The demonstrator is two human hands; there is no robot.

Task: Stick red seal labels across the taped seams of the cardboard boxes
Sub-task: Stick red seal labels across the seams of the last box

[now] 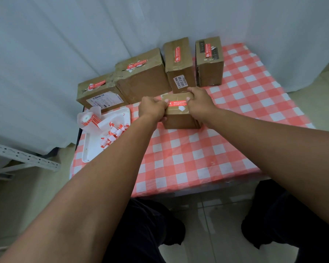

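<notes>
Red seal label lies across taped seam on top of small cardboard box, between both hands. Left hand grips box's left top edge, thumb at label's end. Right hand grips right top edge, thumb on label's other end. Beyond hands: four sealed boxes in row (each labelled). Left of left hand: white tray with label roll, backing scraps. All on checkered table.

Left hand, right hand gripping labelled box, checked table
</notes>
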